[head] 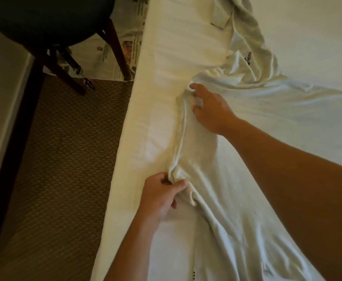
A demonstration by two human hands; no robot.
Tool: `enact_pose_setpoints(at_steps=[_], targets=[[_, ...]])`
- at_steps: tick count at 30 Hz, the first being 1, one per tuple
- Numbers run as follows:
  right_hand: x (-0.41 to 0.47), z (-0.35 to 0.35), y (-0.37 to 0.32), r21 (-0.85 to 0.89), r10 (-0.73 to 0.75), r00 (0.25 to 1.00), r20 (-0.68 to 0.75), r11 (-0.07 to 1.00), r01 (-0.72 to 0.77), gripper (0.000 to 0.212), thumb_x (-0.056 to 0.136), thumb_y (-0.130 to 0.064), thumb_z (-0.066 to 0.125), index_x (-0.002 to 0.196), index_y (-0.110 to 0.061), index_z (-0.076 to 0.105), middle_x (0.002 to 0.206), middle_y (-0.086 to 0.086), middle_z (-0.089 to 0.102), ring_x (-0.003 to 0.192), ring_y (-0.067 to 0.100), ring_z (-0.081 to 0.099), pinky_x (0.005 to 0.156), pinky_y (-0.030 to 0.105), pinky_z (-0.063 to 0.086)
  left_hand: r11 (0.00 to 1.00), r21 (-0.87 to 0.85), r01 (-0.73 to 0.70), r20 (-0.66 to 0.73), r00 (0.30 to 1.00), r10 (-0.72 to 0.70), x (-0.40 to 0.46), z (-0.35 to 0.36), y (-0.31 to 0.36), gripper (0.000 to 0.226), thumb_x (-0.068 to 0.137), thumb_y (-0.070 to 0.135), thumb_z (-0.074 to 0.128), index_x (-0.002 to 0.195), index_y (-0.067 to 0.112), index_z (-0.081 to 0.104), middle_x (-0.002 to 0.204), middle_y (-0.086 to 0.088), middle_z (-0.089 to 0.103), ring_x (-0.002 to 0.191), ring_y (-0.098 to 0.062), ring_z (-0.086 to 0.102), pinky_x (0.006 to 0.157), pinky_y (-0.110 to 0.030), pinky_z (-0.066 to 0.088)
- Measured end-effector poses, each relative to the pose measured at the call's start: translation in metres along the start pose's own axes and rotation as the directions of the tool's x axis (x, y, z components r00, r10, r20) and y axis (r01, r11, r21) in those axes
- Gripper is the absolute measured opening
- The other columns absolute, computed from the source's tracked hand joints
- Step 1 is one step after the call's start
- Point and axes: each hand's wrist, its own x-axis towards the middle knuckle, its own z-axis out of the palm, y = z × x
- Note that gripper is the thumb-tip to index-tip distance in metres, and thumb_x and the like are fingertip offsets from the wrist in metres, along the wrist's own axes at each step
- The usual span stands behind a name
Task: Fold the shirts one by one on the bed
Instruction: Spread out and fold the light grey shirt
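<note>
Over on the left there's a dark chair [50, 27] standing on spread newspaper [113, 55], with patterned carpet [68, 149] running alongside the bed [145, 118]. Moving in, your left hand [162, 199] is at the near edge of the white shirt [216, 179], thumb and curled fingers [181, 184] pinching a bunched corner of the cloth right by the bed's edge. A raised hem line runs from that pinch up to your right hand [208, 110], which reaches across with its fingers bent into a gathered fold of the same shirt; it looks like a grip, though the fingertips are partly buried in fabric. The shirt lies spread and rumpled over the bed, trailing down toward you and off to the right under your forearm. Farther back, a dark printed logo [248, 58] shows on more pale cloth, heaped toward the top.
</note>
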Motion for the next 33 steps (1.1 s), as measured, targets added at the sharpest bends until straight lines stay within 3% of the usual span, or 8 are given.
enact_pose_setpoints(at_steps=[5, 11, 16, 20, 22, 24, 28, 33], targets=[[-0.083, 0.011, 0.026, -0.027, 0.104, 0.989, -0.108, 0.994, -0.108, 0.050, 0.095, -0.019, 0.055, 0.145, -0.018, 0.048, 0.144, 0.007, 0.054, 0.129, 0.031, 0.048, 0.107, 0.045, 0.041, 0.972, -0.234, 0.004, -0.242, 0.968, -0.062, -0.011, 0.004, -0.011, 0.023, 0.089, 0.028, 0.077, 0.089, 0.006, 0.072, 0.062, -0.009, 0.061, 0.043, -0.018, 0.052, 0.038, -0.022, 0.038], [-0.212, 0.043, 0.067, 0.013, 0.254, 0.930, -0.264, 0.966, -0.260, 0.039, 0.096, -0.028, 0.060, 0.133, -0.016, 0.059, 0.145, 0.006, 0.050, 0.130, 0.030, 0.044, 0.107, 0.045, 0.038, 0.992, 0.104, 0.069, 0.087, 0.993, -0.078, -0.048, 0.018, -0.019, 0.025, 0.085, 0.026, 0.082, 0.091, 0.004, 0.071, 0.077, -0.007, 0.073, 0.044, -0.006, 0.056, 0.039, -0.018, 0.038], [-0.326, 0.064, 0.081, 0.199, 0.473, 0.807, -0.353, 0.881, -0.429, 0.032, 0.096, -0.025, 0.063, 0.126, -0.011, 0.063, 0.132, 0.012, 0.053, 0.120, 0.034, 0.046, 0.101, 0.045, 0.038, 0.975, 0.221, -0.018, -0.066, 0.997, 0.034, -0.071, 0.031, -0.049, 0.035, 0.089, 0.037, 0.072, 0.084, 0.002, 0.071, 0.072, -0.004, 0.067, 0.063, -0.022, 0.057, 0.060, -0.031, 0.044], [-0.396, 0.079, 0.078, 0.442, 0.732, 0.668, -0.134, 0.648, -0.621, 0.035, 0.095, -0.033, 0.061, 0.125, -0.015, 0.058, 0.128, 0.009, 0.056, 0.115, 0.031, 0.055, 0.095, 0.038, 0.043, 0.855, 0.519, 0.001, -0.136, 0.987, 0.081, -0.109, 0.050, -0.103, 0.033, 0.081, 0.048, 0.071, 0.095, 0.019, 0.065, 0.091, 0.001, 0.067, 0.085, -0.024, 0.064, 0.073, -0.033, 0.052], [-0.417, 0.085, 0.073, 0.492, 0.750, 0.661, -0.022, 0.584, -0.646, 0.035, 0.093, -0.037, 0.063, 0.119, -0.014, 0.058, 0.117, 0.008, 0.064, 0.109, 0.031, 0.061, 0.091, 0.038, 0.047, 0.806, 0.592, 0.007, -0.131, 0.987, 0.088, -0.126, 0.053, -0.125, 0.028, 0.085, 0.043, 0.070, 0.081, 0.016, 0.063, 0.081, -0.002, 0.066, 0.080, -0.027, 0.063, 0.067, -0.031, 0.047], [-0.430, 0.087, 0.069, 0.467, 0.713, 0.693, 0.110, 0.578, -0.669, 0.023, 0.090, -0.030, 0.063, 0.102, -0.010, 0.062, 0.100, 0.009, 0.068, 0.096, 0.033, 0.064, 0.084, 0.042, 0.054, 0.913, 0.407, -0.036, -0.193, 0.973, 0.124, -0.141, 0.047, -0.142, 0.035, 0.091, 0.031, 0.068, 0.066, 0.013, 0.052, 0.065, -0.004, 0.056, 0.069, -0.025, 0.056, 0.061, -0.033, 0.041], [-0.453, 0.088, 0.065, 0.557, 0.602, 0.742, 0.294, 0.523, -0.645, 0.015, 0.091, -0.026, 0.063, 0.095, -0.011, 0.065, 0.094, 0.006, 0.069, 0.086, 0.025, 0.066, 0.081, 0.047, 0.058, 0.991, -0.133, -0.011, -0.306, 0.952, -0.031, -0.186, 0.030, -0.169, 0.023, 0.099, 0.026, 0.062, 0.081, 0.011, 0.063, 0.083, -0.012, 0.068, 0.074, -0.027, 0.063, 0.067, -0.037, 0.052], [-0.483, 0.094, 0.059, 0.603, 0.531, 0.756, 0.384, 0.476, -0.641, 0.015, 0.094, -0.027, 0.067, 0.102, -0.014, 0.062, 0.098, 0.002, 0.068, 0.089, 0.021, 0.066, 0.078, 0.039, 0.058, 0.979, 0.181, 0.090, -0.085, 0.994, -0.075, -0.224, 0.035, -0.193, 0.030, 0.093, 0.041, 0.071, 0.095, 0.011, 0.073, 0.087, -0.005, 0.073, 0.072, -0.016, 0.063, 0.060, -0.028, 0.046]])
